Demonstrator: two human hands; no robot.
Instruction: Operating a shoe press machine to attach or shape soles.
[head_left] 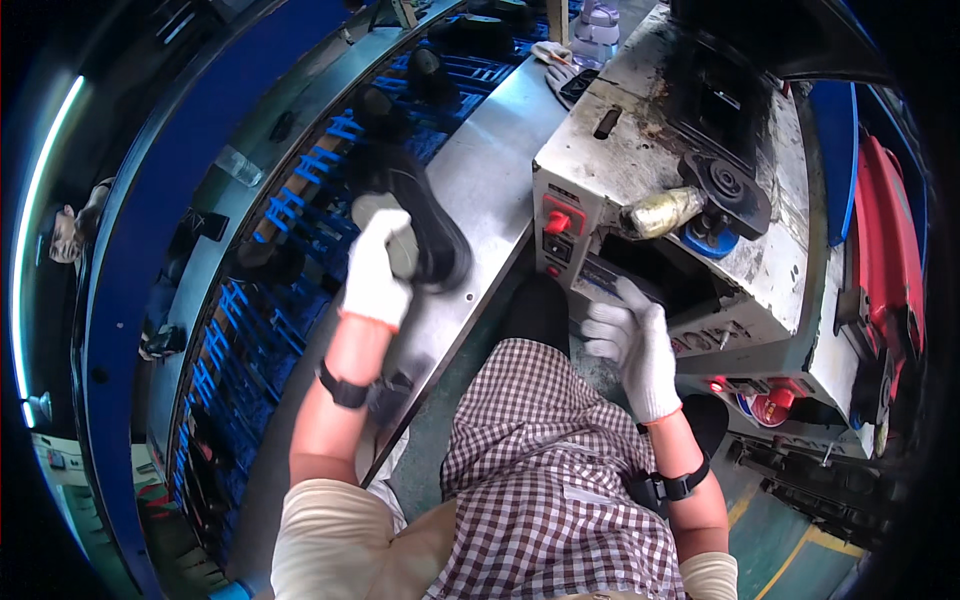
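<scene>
My left hand [378, 272], in a white knit glove, is closed on a dark shoe [432, 215] above the metal ledge. Motion blurs the shoe, and a grey rounded part [403, 250] shows by my fingers. My right hand [632, 345], gloved too, hovers in front of the white machine [560, 180]. Its index finger points out while the others bend loosely, and nothing shows in it. Closest to this hand are the machine's dark front opening [655, 275] and, farther left, a red switch [560, 220].
The steel ledge [490, 140] runs between the machine and a blue-barred rack [290, 210] with dark shoes on it. A yellowish wrapped handle [662, 213] juts from the machine top. Gloves [556, 65] and a clear bottle [597, 35] stand at the far end. Red panels [885, 240] rise at right.
</scene>
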